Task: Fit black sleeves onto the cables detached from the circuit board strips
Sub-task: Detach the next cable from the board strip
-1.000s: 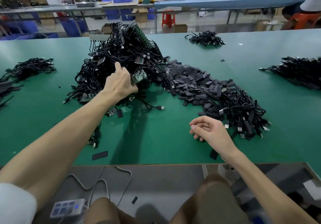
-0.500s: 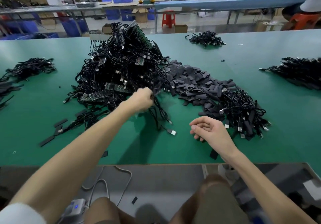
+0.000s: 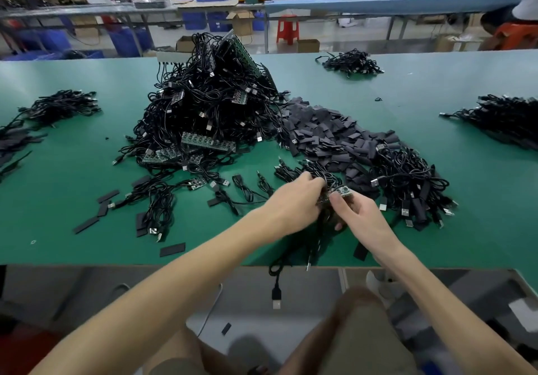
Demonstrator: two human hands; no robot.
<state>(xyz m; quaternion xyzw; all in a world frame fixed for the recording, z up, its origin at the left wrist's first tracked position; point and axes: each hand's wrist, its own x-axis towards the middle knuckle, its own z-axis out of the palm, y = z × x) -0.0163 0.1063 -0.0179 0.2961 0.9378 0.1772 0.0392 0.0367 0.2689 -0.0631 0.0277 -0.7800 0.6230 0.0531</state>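
Detaching is the step in hand, I judge: left hand (image 3: 292, 200) and right hand (image 3: 359, 219) both pinch one circuit board strip (image 3: 340, 192), near centre over the green table (image 3: 58, 194). Its long axis runs left-right, right end slightly farther. Next calls for snapping one cable (image 3: 276, 288) free, then fetching one of the black sleeves (image 3: 326, 136).

Only one camera, a wide-angle on the head, tilted forward and down at the green table (image 3: 72, 176). Its near edge sits close at 6 o'clock, cable pile (image 3: 209, 107) at 11, benches (image 3: 378, 3) far off at 12.
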